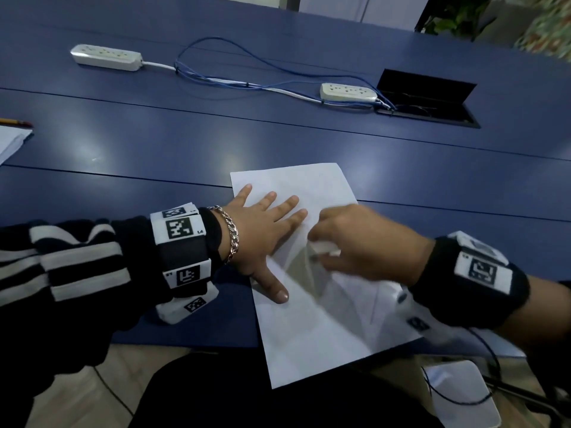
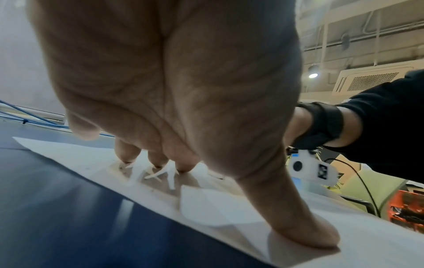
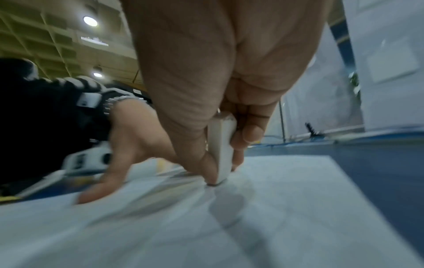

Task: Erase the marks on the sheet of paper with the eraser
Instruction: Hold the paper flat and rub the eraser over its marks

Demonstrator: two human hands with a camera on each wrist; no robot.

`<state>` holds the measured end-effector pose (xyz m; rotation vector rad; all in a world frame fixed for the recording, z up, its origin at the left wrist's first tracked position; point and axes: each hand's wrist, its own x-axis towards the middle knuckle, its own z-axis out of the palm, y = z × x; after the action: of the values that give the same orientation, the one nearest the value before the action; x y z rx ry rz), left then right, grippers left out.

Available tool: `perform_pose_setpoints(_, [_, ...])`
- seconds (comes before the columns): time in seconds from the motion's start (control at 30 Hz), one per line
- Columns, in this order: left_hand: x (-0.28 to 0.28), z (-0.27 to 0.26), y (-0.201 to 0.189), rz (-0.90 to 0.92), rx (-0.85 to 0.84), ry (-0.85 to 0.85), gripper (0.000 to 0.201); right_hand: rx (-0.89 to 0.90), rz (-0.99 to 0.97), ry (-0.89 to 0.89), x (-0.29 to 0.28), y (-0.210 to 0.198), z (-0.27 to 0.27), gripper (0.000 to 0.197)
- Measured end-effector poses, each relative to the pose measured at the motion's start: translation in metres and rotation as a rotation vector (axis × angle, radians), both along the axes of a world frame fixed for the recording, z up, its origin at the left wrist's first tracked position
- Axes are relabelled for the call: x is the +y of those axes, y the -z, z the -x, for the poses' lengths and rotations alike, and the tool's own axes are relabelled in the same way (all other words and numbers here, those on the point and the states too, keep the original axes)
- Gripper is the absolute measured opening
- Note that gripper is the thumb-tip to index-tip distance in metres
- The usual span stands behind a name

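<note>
A white sheet of paper lies at the near edge of the blue table, part of it hanging past the edge. My left hand lies flat on the sheet's left side, fingers spread and straight, thumb pressing down. My right hand pinches a white eraser between thumb and fingers. The eraser's lower end touches the paper near the middle of the sheet. The right hand looks blurred. Faint pencil marks show on the sheet in the head view.
Two white power strips with blue cables lie further back. An open black cable hatch is at the back right. A stack of paper and a pencil sit at the left edge.
</note>
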<state>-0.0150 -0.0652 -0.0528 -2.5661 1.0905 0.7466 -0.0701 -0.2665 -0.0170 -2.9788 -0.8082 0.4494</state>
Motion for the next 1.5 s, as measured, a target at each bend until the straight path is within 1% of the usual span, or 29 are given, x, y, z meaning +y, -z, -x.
perform_pose_setpoints(0.07, [0.0,0.0,0.0,0.002,0.014,-0.009,0.152,-0.086,0.038,0.089,-0.006,-0.004,-0.015,0.026])
perform_pose_setpoints(0.13, [0.001,0.0,0.001,0.005,0.023,-0.011,0.153,-0.111,0.036,0.055,-0.003,-0.003,-0.009,0.023])
perform_pose_setpoints(0.17, [0.001,0.0,0.002,0.004,0.021,-0.008,0.154,-0.09,0.024,-0.015,0.003,-0.001,0.001,0.02])
perform_pose_setpoints(0.23, [0.0,0.0,0.002,0.0,0.015,-0.004,0.155,0.017,0.031,-0.133,0.012,0.0,0.02,0.017])
perform_pose_setpoints(0.27, [-0.001,0.0,0.002,-0.001,0.016,-0.005,0.155,0.063,0.055,-0.142,0.011,-0.002,0.019,0.017])
perform_pose_setpoints(0.3, [0.0,0.0,0.001,-0.001,0.02,-0.007,0.154,0.071,0.053,-0.116,0.007,-0.004,0.012,0.017])
perform_pose_setpoints(0.33, [0.0,0.0,0.0,-0.001,0.025,-0.01,0.153,0.05,0.056,-0.054,0.003,-0.006,0.002,0.02])
perform_pose_setpoints(0.4, [0.0,0.001,-0.001,-0.003,0.028,-0.015,0.153,-0.035,0.041,0.042,-0.006,-0.008,-0.012,0.025])
perform_pose_setpoints(0.43, [0.0,0.001,-0.001,-0.006,0.029,-0.015,0.153,-0.072,0.041,0.051,-0.007,-0.006,-0.013,0.026])
perform_pose_setpoints(0.5, [-0.001,0.001,-0.001,-0.013,0.026,-0.018,0.154,-0.075,0.046,-0.022,0.002,-0.003,0.002,0.022])
perform_pose_setpoints(0.57, [-0.003,0.002,-0.001,-0.022,0.022,-0.016,0.154,0.021,0.053,-0.103,0.009,-0.001,0.02,0.018])
perform_pose_setpoints(0.6, [-0.003,0.001,-0.002,-0.023,0.018,-0.014,0.154,0.053,0.067,-0.086,0.009,-0.004,0.019,0.018])
perform_pose_setpoints(0.63, [-0.003,0.001,-0.002,-0.021,0.015,-0.014,0.153,0.047,0.056,-0.04,0.004,-0.005,0.012,0.019])
perform_pose_setpoints(0.73, [-0.002,0.001,-0.003,-0.016,0.011,-0.021,0.152,-0.07,0.031,0.106,-0.007,-0.007,-0.01,0.029])
perform_pose_setpoints(0.8, [-0.002,0.002,-0.004,-0.014,0.008,-0.028,0.152,-0.085,0.031,0.079,-0.004,-0.003,-0.007,0.029])
perform_pose_setpoints(0.87, [-0.002,0.003,-0.004,-0.001,0.002,-0.035,0.152,-0.026,-0.012,0.04,-0.002,-0.004,0.005,0.029])
perform_pose_setpoints(0.9, [-0.002,0.004,-0.005,0.004,-0.007,-0.036,0.152,-0.03,-0.066,0.08,-0.006,-0.009,0.006,0.031])
perform_pose_setpoints(0.93, [0.0,0.004,-0.005,0.007,-0.021,-0.039,0.152,-0.08,-0.14,0.159,-0.014,-0.016,0.005,0.034])
perform_pose_setpoints(1.0, [0.003,0.008,-0.006,0.017,-0.055,-0.063,0.15,-0.238,-0.288,0.362,-0.039,-0.033,-0.002,0.041])
perform_pose_setpoints(1.03, [0.003,0.012,-0.006,0.027,-0.072,-0.076,0.148,-0.287,-0.329,0.437,-0.052,-0.039,-0.002,0.041])
perform_pose_setpoints(1.07, [0.004,0.016,-0.006,0.038,-0.087,-0.088,0.145,-0.299,-0.339,0.478,-0.063,-0.041,0.0,0.039])
perform_pose_setpoints(1.1, [0.005,0.02,-0.007,0.048,-0.099,-0.1,0.143,-0.272,-0.322,0.491,-0.069,-0.041,0.004,0.035])
perform_pose_setpoints(1.17, [0.007,0.026,-0.01,0.065,-0.121,-0.109,0.138,-0.137,-0.229,0.46,-0.074,-0.028,0.019,0.029])
perform_pose_setpoints(1.23, [0.008,0.028,-0.015,0.089,-0.164,-0.086,0.13,-0.036,-0.138,0.38,-0.072,-0.01,0.034,0.033])
perform_pose_setpoints(1.3, [0.007,0.023,-0.021,0.146,-0.22,-0.038,0.117,-0.005,-0.098,0.308,-0.07,0.002,0.042,0.035])
perform_pose_setpoints(1.37, [0.001,0.015,-0.026,0.234,-0.202,-0.029,0.106,0.014,-0.102,0.279,-0.069,0.004,0.042,0.03])
perform_pose_setpoints(1.4, [-0.002,0.009,-0.026,0.278,-0.176,-0.032,0.105,0.018,-0.099,0.263,-0.068,0.002,0.04,0.027])
perform_pose_setpoints(1.43, [-0.005,0.003,-0.024,0.297,-0.147,-0.037,0.109,0.015,-0.091,0.248,-0.068,0.0,0.035,0.026])
perform_pose_setpoints(1.5, [-0.01,-0.008,-0.018,0.227,-0.068,-0.053,0.131,0.01,-0.088,0.232,-0.063,-0.008,0.024,0.025])
